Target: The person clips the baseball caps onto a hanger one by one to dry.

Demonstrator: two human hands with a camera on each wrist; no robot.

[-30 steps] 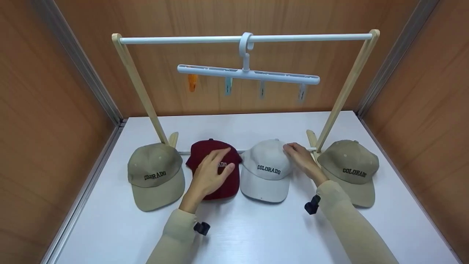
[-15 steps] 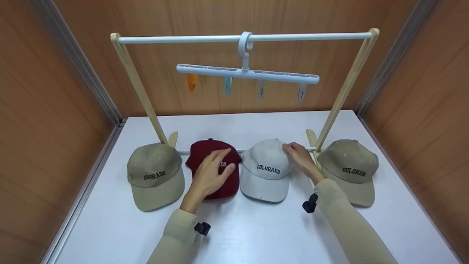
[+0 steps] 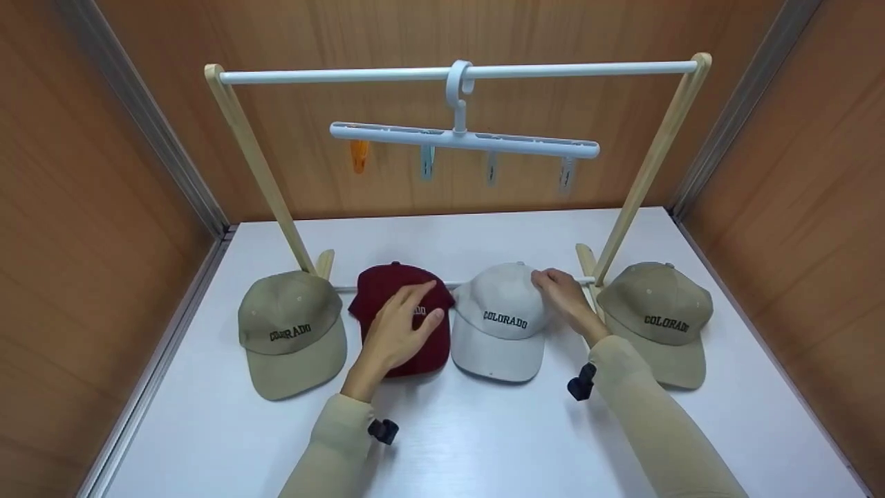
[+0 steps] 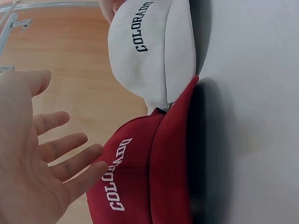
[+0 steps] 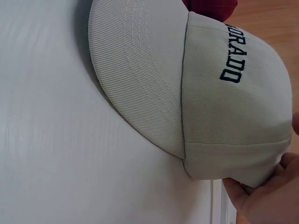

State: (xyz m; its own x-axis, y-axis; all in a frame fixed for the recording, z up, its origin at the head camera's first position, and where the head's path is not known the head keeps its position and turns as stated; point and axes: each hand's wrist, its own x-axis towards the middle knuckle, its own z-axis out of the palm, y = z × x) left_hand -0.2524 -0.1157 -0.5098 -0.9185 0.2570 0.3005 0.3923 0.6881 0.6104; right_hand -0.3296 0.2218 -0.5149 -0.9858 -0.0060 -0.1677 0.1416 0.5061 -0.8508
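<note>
A white cap (image 3: 508, 304) lettered COLORADO lies brim toward me on the white table. My right hand (image 3: 568, 301) holds its right side near the back; in the right wrist view, bent fingers (image 5: 275, 191) curl at the cap's lower back edge. To its left is a dark red cap (image 3: 373, 290) with the same lettering. Over that one hovers my left hand (image 3: 397, 328), its fingers spread and nothing in it, as the left wrist view also shows. A beige cap (image 3: 294, 315) sits at the far left and another beige cap (image 3: 657, 304) at the far right.
Behind the caps stands a wooden-legged rack (image 3: 650, 159) with a white top bar (image 3: 332, 76). From it hangs a pale blue hanger (image 3: 511, 143) with an orange clip (image 3: 359, 156) and several other clips. Wood-grain panels (image 3: 415, 187) enclose the table's back and sides.
My right wrist has drawn very slightly to the left, its fingers staying at the white cap. My left hand keeps its pose over the red cap; the caps keep their places.
</note>
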